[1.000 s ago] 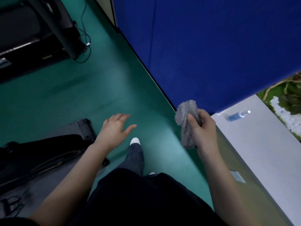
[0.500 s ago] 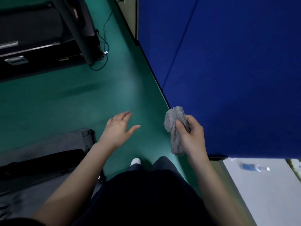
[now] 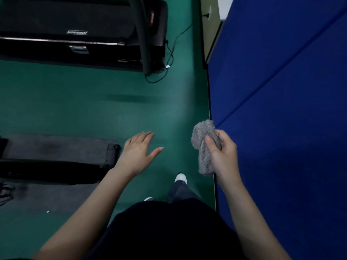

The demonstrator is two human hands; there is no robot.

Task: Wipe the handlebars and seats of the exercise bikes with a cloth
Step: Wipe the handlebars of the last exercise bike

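Observation:
A grey fluffy cloth (image 3: 203, 143) is bunched in my right hand (image 3: 222, 152), which grips it at chest height beside the blue wall. My left hand (image 3: 139, 150) hovers over the green floor with its fingers straight and spread, holding nothing. No exercise bike handlebar or seat shows in this view. At the lower left lies the dark base of a machine (image 3: 56, 156) on a grey mat.
A black treadmill (image 3: 80, 32) with its upright post (image 3: 143, 38) stands across the top, a power cable (image 3: 169, 59) trailing beside it. A blue padded wall (image 3: 281, 109) runs along the right. Green floor (image 3: 93, 106) lies between the machines. My feet show below.
The view has swung left and forward: the white ledge with the spray bottle has dropped out of sight and the treadmill has come nearer. Both hands keep their pose.

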